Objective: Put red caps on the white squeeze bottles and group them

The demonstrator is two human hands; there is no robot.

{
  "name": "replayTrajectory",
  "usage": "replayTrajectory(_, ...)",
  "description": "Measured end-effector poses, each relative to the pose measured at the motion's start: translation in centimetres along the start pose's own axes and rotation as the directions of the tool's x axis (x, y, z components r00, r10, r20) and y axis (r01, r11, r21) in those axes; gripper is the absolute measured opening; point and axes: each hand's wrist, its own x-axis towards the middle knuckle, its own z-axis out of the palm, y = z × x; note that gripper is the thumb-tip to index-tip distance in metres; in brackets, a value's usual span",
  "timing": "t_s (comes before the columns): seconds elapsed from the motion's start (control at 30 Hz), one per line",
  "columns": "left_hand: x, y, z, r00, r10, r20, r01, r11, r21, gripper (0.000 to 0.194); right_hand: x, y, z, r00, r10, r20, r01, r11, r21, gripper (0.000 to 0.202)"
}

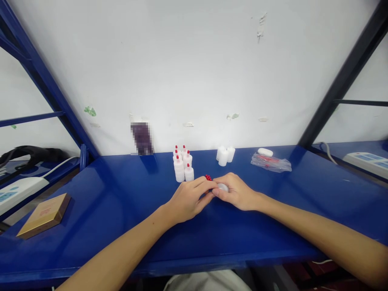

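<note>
Near the middle of the blue table, my right hand (238, 191) is closed round a white bottle (223, 187), which lies tilted with its base toward me. My left hand (193, 197) meets it from the left, thumb and fingers pinched together at the bottle's far end; what they grip is hidden. Just behind my fingertips is a small cluster of red tips (208, 177). Several white bottles with red tips (179, 169) stand upright behind my left hand. Farther back to the right are several white bottles without red tips (223, 157).
A clear plastic bag (271, 163) with red pieces lies at the back right, a white oval object (265, 152) beside it. A gold box (45, 215) is at the left. Blue and dark frame posts rise on both sides, with white power strips beyond.
</note>
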Motion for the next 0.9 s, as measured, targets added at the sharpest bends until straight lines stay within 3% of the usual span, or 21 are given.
replayTrajectory(0.4,-0.1,-0.2,0.4,0.991,-0.114,0.069,0.126,0.969,-0.213,0.017,0.3,0.1,0.2,0.999,-0.011,-0.040,0.013,0.999,0.046,0.054)
replayTrajectory(0.53,0.3,-0.3,0.2,0.969,-0.244,-0.034,0.217,0.910,-0.353,0.015,0.5,1.0,0.3,0.994,-0.032,-0.109,0.056,0.971,0.233,0.056)
replayTrajectory(0.63,0.6,-1.2,-0.7,0.875,-0.422,-0.237,0.308,0.864,-0.399,0.016,0.6,1.5,0.4,0.985,0.013,-0.171,0.055,0.920,0.388,0.053)
replayTrajectory(0.7,0.7,-2.1,-1.5,0.798,-0.487,-0.354,0.376,0.863,-0.338,0.016,0.7,1.7,0.4,0.976,0.064,-0.209,0.038,0.893,0.449,0.050)
replayTrajectory(0.73,0.8,-2.5,-1.9,0.781,-0.490,-0.386,0.411,0.870,-0.273,0.015,0.8,1.7,0.4,0.971,0.091,-0.220,0.024,0.883,0.469,0.048)
replayTrajectory(0.9,0.8,-3.7,-2.9,0.815,-0.443,-0.374,0.508,0.857,0.092,0.018,1.0,1.4,0.4,0.938,0.196,-0.285,-0.052,0.895,0.443,0.038)
